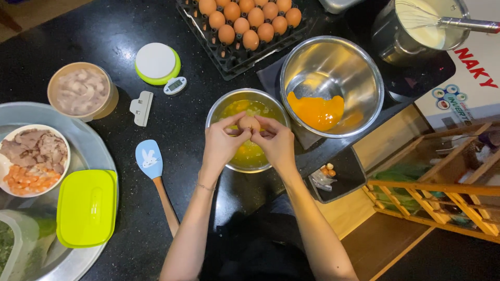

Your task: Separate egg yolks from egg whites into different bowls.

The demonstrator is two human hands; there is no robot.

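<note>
Both hands, left hand (220,147) and right hand (277,143), have fingers pinched shut around the brown egg (249,124). I'd keep it centred low over the small steel bowl (216,112) near the desk's front edge, thumbs prying gently.

The brown egg (249,124) is showing over yellow liquid; the far right steel bowl (359,67) is holding orange yolk; the near left lid (86,207) is lime green.

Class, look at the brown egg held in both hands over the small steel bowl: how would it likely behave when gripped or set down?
The brown egg is probably fragile: the left hand and right hand pinch it only with their fingers. Its rounded shape suggests it would roll on the black counter. Over the small steel bowl of yolky liquid, it may be slippery.
</note>
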